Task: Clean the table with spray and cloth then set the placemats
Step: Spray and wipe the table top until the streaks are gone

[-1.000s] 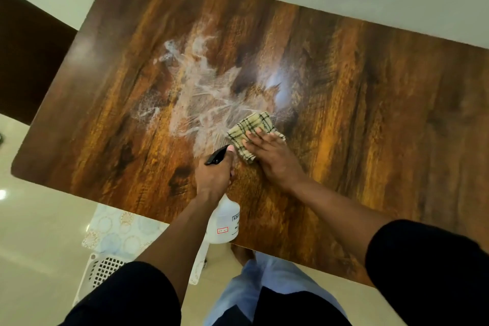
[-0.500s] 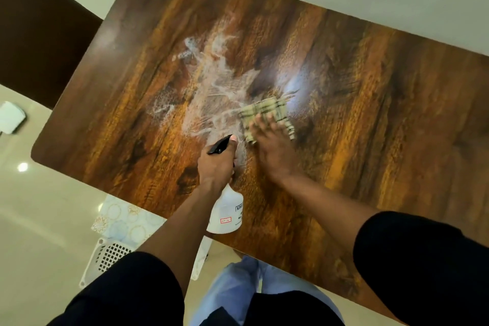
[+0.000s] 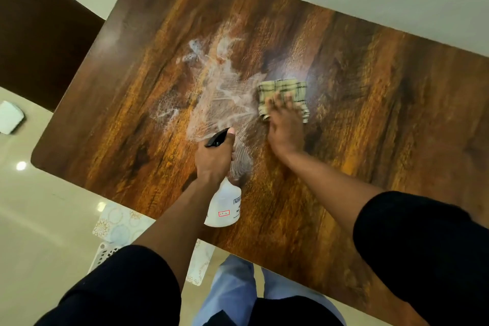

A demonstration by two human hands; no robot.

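Observation:
A dark wooden table [image 3: 383,103] fills the view, with a white smear of spray [image 3: 222,92] across its middle. My right hand [image 3: 284,127] presses a checked beige cloth [image 3: 284,91] flat on the wood at the smear's right edge, fingers spread. My left hand [image 3: 214,160] grips a white spray bottle [image 3: 225,208] by its neck, a finger along the black trigger head [image 3: 217,139], which points at the smear. The bottle hangs over the table's near part.
Pale patterned placemats [image 3: 119,222] lie on a white plastic stool or basket [image 3: 102,254] below the table's near edge, left of my legs. A dark wooden panel [image 3: 39,34] stands at the far left. A white object [image 3: 9,116] lies on the tiled floor.
My right hand has slid the cloth away from me and to the right, along the smear's right edge. The left hand keeps its grip on the bottle in about the same place.

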